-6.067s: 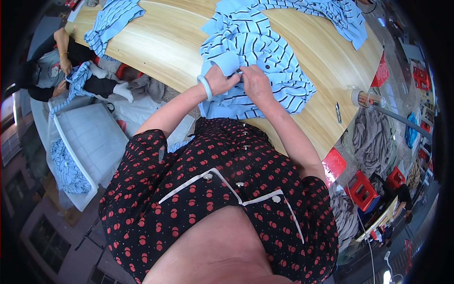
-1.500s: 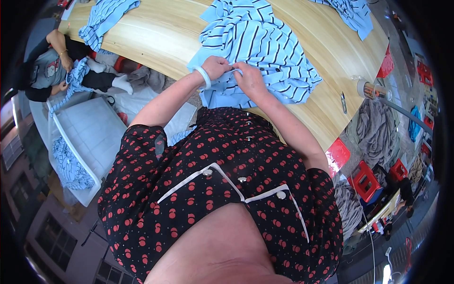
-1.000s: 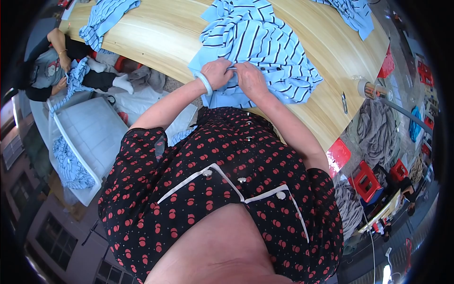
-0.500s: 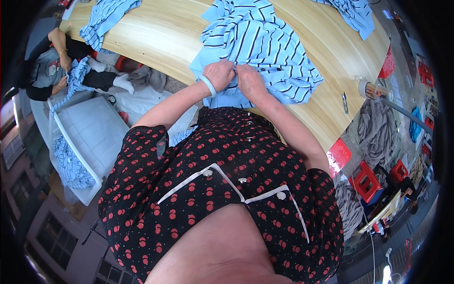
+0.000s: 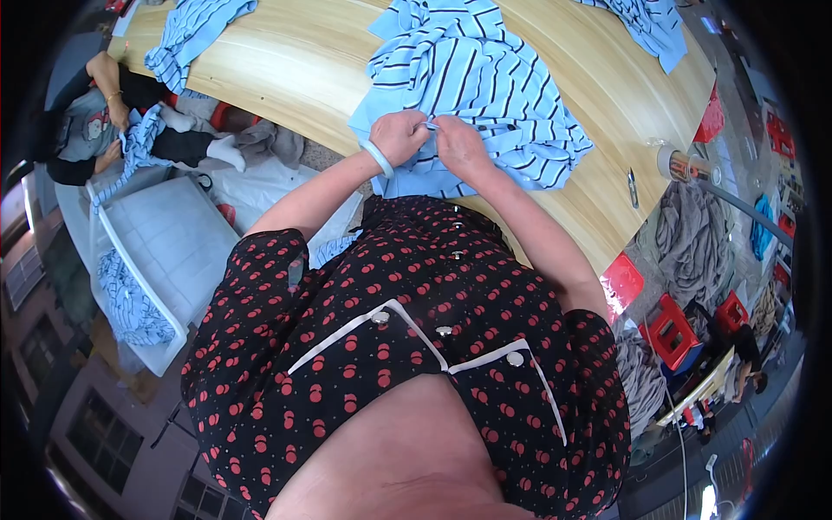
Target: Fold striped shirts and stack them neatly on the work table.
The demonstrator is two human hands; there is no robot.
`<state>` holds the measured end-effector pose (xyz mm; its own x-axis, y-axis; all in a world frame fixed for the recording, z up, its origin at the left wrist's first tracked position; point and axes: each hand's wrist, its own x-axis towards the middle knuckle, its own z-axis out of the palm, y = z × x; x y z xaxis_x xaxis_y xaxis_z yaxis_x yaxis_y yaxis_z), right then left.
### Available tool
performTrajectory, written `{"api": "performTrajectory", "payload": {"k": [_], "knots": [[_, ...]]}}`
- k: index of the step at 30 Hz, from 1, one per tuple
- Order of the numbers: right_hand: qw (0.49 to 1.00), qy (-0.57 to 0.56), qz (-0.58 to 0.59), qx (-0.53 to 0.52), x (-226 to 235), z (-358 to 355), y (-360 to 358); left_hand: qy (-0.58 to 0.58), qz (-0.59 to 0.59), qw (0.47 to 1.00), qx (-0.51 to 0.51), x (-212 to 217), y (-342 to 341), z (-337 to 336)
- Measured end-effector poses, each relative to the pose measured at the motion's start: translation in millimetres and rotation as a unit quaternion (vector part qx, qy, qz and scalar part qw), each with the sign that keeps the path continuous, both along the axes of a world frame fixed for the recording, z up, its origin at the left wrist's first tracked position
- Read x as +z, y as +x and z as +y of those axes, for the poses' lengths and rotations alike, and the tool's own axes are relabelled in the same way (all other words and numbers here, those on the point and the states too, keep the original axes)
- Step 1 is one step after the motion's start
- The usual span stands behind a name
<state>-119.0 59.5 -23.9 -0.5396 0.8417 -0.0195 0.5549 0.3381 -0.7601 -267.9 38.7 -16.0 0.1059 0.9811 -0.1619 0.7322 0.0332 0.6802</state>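
Note:
A light blue garment with dark and white stripes [image 5: 485, 78] lies bunched on the wooden table [image 5: 607, 156] in front of me. Near its lower edge, my left hand [image 5: 400, 137] and my right hand [image 5: 463, 146] pinch a small fold of the blue cloth between them. Both hands are closed, with their fingertips a short gap apart. A pale bangle circles my left wrist. Exactly how the fingers grip the fold is too small to make out.
Thread snips [image 5: 633, 187] lie on the table to the right. More striped garments [image 5: 195, 39] rest at the far left and far right [image 5: 646, 30]. A co-worker [image 5: 91, 130] handles similar cloth beside a white bin [image 5: 165, 234]. Red stools [image 5: 672, 334] and grey cloth [image 5: 693, 230] stand at right.
My hands have moved slightly apart, and a bit of blue fold now shows between the fingertips. The garment lies almost as before.

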Motion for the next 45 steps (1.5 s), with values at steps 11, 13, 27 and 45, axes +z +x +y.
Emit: {"api": "performTrajectory", "payload": {"k": [11,13,27,45], "knots": [[0.996,-0.023,0.045,0.071,8.1,9.6,8.2,-0.012,-0.056,0.994,-0.097,-0.2,-17.0,5.9],[0.996,-0.036,0.047,0.068,11.9,10.9,9.5,-0.033,-0.079,0.990,-0.114,2.4,-19.0,7.2],[0.976,-0.208,0.038,0.049,16.2,18.8,10.8,-0.208,-0.256,0.937,-0.116,7.1,-29.5,13.8],[0.994,-0.039,-0.061,0.086,21.1,15.9,39.1,-0.011,-0.016,0.990,-0.137,8.5,-23.1,29.9]]}}
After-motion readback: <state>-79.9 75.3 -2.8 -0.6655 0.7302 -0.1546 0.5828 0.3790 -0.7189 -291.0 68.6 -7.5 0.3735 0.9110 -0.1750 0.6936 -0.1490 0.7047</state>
